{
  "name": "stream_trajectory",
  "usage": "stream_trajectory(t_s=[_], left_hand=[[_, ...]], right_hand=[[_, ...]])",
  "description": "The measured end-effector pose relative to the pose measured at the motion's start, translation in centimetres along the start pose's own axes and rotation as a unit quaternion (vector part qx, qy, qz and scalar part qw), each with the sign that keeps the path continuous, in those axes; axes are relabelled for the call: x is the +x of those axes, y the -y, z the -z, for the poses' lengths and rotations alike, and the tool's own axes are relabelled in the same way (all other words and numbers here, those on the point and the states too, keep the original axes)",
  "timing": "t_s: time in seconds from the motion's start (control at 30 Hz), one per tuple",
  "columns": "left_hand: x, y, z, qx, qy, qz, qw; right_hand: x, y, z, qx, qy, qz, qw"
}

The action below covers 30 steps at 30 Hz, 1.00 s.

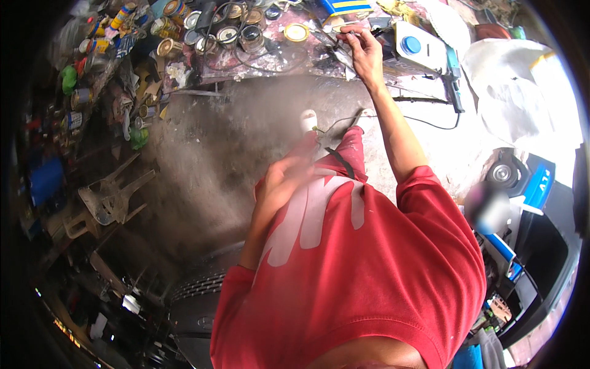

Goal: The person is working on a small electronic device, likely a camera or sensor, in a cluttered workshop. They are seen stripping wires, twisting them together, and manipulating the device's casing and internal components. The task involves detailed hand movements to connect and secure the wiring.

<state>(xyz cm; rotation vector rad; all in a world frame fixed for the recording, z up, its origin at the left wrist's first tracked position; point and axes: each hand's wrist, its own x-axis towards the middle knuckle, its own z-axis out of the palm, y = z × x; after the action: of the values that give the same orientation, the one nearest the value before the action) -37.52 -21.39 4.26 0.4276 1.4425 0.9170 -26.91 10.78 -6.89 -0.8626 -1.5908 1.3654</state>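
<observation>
My right hand [364,54] reaches over the far edge of the cluttered workbench [286,64]. Its fingers are bent together at the tips, and whatever may be between them is too small to name. Close to its right stands a white jug [433,54] with a blue cap [410,45]. A round yellow-rimmed lid [296,32] lies on the bench to its left. My left hand [284,179] is held at my waist, in front of my red shirt [369,264]. Blur and haze smear its fingers, so its grip cannot be read.
Several paint cans [167,47] and a looped black cable [238,52] crowd the bench's left side. Another cable [424,125] hangs in front at the right. A plastic chair [110,197] lies tipped on the left floor. A dark vehicle [200,295] is behind me.
</observation>
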Motion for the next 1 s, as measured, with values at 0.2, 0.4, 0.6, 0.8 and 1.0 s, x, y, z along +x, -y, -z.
stream_trajectory(t_s=[0.2,0.4,0.6,0.8,1.0], left_hand=[[0.2,-2.1,-0.5,-0.056,0.026,-0.014,0.998],[1.0,-3.1,-0.8,-0.068,0.084,-0.048,0.993],[1.3,-2.9,-1.1,-0.054,0.104,-0.074,0.990],[1.0,-5.5,-1.7,-0.022,0.090,-0.116,0.989],[1.1,-8.2,-3.9,-0.023,0.116,-0.131,0.984]], right_hand=[[0.5,6.3,1.0,0.077,-0.020,0.011,0.997],[0.3,11.5,1.9,0.101,-0.065,0.019,0.993],[-2.9,16.7,2.0,0.087,-0.078,0.036,0.992],[-7.0,20.1,2.9,0.065,-0.054,0.051,0.995],[-10.3,23.6,3.8,0.129,-0.046,0.102,0.985]])
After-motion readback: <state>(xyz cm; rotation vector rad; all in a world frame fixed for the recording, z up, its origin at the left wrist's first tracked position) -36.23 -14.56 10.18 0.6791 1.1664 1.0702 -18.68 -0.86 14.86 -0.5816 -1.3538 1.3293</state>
